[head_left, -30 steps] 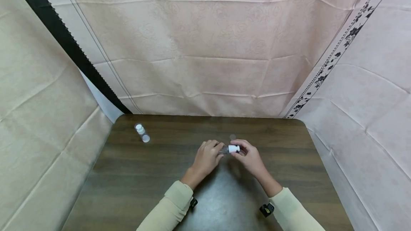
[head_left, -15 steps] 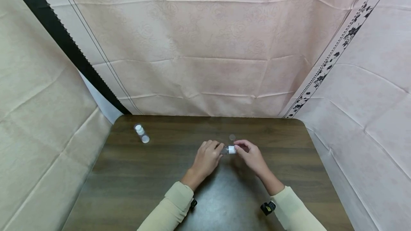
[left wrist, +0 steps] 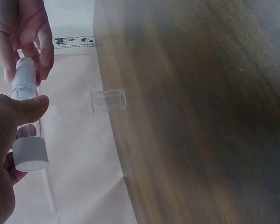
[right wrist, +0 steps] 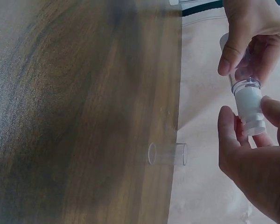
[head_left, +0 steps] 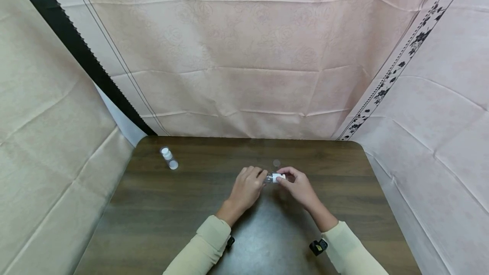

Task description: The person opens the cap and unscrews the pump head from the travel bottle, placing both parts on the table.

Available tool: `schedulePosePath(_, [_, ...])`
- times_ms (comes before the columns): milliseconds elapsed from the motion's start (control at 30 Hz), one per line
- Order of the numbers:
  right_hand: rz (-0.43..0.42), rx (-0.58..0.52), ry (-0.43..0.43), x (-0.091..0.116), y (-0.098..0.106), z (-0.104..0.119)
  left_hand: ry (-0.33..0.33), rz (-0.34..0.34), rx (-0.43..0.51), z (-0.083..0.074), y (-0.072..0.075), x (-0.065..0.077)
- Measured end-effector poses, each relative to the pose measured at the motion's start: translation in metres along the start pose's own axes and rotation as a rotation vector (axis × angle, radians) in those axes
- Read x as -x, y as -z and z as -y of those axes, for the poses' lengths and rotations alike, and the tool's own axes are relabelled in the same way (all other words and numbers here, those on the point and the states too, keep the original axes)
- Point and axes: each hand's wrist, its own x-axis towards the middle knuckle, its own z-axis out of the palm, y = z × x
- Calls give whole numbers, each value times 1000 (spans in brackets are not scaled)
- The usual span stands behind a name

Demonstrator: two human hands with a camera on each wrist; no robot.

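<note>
My left hand (head_left: 246,186) grips the clear body of a small pump bottle (head_left: 269,178), which lies nearly sideways above the table. The white base (left wrist: 31,156) of this bottle pokes out below the thumb in the left wrist view. At the other end, thumb and fingers of my right hand (head_left: 297,186) pinch the white pump top (right wrist: 248,102). A clear ring shows where the top meets the body. Just beyond the hands, a clear cylindrical cap (left wrist: 108,101) stands on the table, also plain in the right wrist view.
Towards the back left corner of the brown wooden table (head_left: 160,224) stands a second small bottle (head_left: 169,158) with a white top and a clear cap. Pale cloth (head_left: 244,96) hangs behind the table and on both sides.
The right thumb has moved from beneath the pump top up onto its side, and the fingers have shifted around it. The left hand has hardly moved; cap and second bottle are unmoved.
</note>
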Motion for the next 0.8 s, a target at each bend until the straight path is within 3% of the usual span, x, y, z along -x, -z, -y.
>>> schedulePosePath(500, [-13,-21,113,1,1,0,53,6,53,-1,1,0])
schedulePosePath(800, [-80,-33,187,4,-6,0,133,31,159,-3,1,1])
